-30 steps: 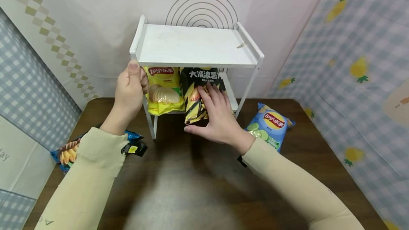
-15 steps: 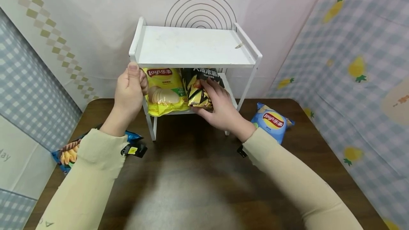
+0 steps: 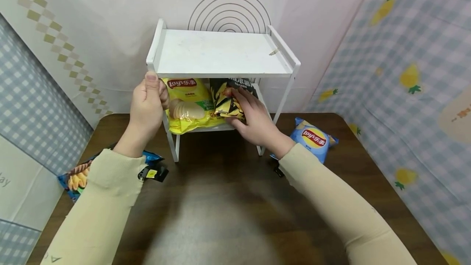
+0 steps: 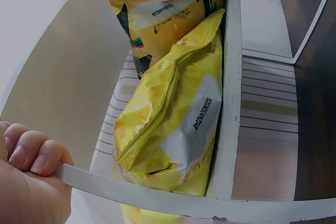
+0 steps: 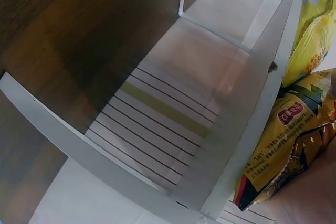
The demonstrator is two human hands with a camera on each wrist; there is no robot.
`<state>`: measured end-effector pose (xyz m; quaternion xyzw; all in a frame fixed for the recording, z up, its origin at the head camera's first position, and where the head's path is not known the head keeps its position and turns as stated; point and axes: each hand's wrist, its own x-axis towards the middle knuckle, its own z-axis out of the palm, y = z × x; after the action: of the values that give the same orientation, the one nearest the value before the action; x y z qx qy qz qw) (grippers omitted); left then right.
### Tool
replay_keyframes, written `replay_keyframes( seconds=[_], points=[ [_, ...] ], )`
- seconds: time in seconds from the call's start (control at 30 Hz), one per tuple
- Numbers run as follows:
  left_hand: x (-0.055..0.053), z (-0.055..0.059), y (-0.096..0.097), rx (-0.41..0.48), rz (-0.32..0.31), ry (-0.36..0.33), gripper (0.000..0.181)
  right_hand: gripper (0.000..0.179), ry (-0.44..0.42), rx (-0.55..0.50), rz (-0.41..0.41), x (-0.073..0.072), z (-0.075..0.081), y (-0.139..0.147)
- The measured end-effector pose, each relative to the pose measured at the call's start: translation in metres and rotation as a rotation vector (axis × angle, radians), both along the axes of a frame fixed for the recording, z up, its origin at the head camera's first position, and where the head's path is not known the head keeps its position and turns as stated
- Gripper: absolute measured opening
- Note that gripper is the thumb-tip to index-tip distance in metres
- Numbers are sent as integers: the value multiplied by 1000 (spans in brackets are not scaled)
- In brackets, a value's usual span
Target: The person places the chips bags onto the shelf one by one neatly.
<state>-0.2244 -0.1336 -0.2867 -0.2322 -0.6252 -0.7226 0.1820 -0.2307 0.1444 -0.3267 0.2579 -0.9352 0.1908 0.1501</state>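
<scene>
In the head view my left hand [image 3: 147, 107] grips the left front post of a white two-tier rack [image 3: 224, 54]; its curled fingers show in the left wrist view. My right hand [image 3: 254, 120] presses on a black-and-yellow chip bag [image 3: 225, 103], fingers laid over its front and thumb low by the crimped edge. That chip bag stands on the lower shelf [image 4: 231, 103], leaning against a yellow Lay's chip bag [image 3: 187, 103] on its left. The right palm [image 5: 310, 192] lies close against the black bag in the right wrist view, fingertips hidden there.
A blue Lay's bag [image 3: 314, 138] lies on the dark wooden table [image 3: 220, 216] right of the rack, partly behind the right wrist. Another blue chip bag [image 3: 75, 179] lies at the left, partly under the left sleeve. Patterned cloth walls [image 3: 416, 93] enclose the table.
My right hand has pushed the black chip bag back into the rack, so its lower end no longer hangs out in front. The left hand keeps its hold on the post.
</scene>
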Motion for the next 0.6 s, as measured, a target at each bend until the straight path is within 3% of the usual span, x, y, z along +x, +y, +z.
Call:
replay_keyframes(
  seconds=[0.27,0.6],
  points=[
    [0,-1,0,0,1,-2,50,78,41,-2,18,2,-5,0],
    [0,-1,-1,-17,5,7,49,68,107,-208,116,16,-22,13]
  ],
)
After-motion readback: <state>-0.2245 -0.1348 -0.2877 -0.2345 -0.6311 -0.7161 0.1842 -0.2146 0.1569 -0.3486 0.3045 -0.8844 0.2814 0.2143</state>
